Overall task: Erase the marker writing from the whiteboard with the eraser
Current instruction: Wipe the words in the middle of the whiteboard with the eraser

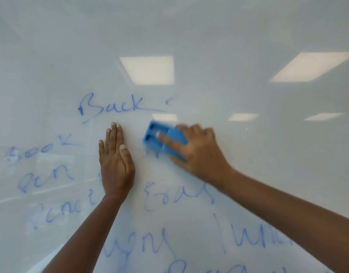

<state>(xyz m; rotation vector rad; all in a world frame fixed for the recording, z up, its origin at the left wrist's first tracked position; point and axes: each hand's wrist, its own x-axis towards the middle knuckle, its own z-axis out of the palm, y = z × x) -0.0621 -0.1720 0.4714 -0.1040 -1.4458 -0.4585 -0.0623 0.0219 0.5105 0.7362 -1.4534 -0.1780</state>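
Wiping stage, I judge | right hand (195, 152) clamps blue eraser (159, 138) on whiteboard (189, 36) centre, just below-right of word "Back" (114, 106) | left hand (116, 164) flat, fingers straight, on board beside it | next: I'd sweep up-left across "Back", pressing evenly.

"Back", "Book", "Pen" in blue marker writing (110, 107), on whiteboard (268, 164)

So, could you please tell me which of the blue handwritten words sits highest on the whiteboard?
The word "Back", written just above the left hand; every other word lies lower on the board.
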